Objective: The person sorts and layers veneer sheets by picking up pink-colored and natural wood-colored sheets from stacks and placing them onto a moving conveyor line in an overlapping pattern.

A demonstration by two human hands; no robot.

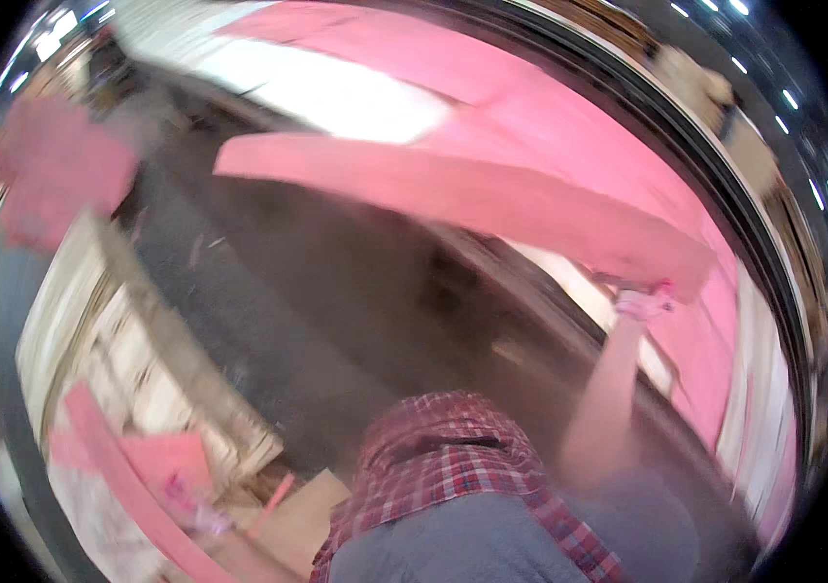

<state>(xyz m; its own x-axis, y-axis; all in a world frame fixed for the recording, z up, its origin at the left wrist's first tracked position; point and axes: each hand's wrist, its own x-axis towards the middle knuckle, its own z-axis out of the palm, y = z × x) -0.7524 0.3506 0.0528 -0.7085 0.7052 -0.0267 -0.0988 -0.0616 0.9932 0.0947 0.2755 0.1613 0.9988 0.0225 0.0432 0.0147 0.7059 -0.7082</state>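
Observation:
A long pink strip of insulation (pixel 453 194) stretches across the upper middle, tilted down toward its right end. My right hand (pixel 645 303), in a pale glove with pink patches, grips that end from below. My left hand (pixel 202 515), gloved alike, is at the lower left. Right beside it lies a curved, narrower pink strip (pixel 132 491), with a pink insulation piece (pixel 166 457) behind. Motion smears the left fingers, so whether they hold the narrow strip does not show.
Pink insulation fills a long framed panel (pixel 530 131) at the far side and right, with a white section (pixel 336 92). At left stand a pale wood-edged stack (pixel 142 360) and a pink insulation stack (pixel 64 170). Dark floor (pixel 268 301) with scraps lies between.

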